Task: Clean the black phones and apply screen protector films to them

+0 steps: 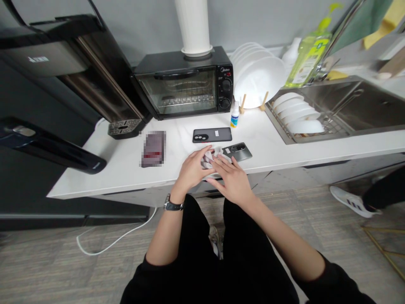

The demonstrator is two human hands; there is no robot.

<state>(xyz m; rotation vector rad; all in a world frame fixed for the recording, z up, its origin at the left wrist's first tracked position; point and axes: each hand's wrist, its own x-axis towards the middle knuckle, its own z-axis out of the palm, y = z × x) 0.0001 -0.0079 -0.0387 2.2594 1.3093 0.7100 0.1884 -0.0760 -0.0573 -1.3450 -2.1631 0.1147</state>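
The person's two bare hands, a left hand (193,169) and a right hand (232,180), have one crumpled white tissue (208,157) between them. Just beyond the right hand lies one grey, rectangular phone (242,156); past both hands lie one dark, rectangular phone case (212,137) and one white spray bottle (234,117), upright. Left of the left hand lies one pixelated, purplish item (154,147). Farther ahead, one black, boxy toaster oven (182,88) has two round knobs (225,85) and carries one white, ribbed cylinder (194,27). Beyond the right hand, rightward, are two wooden pegs (264,101), at least four round white plates (259,80), one yellow-green pump bottle (310,57) and one steel sink (368,105).
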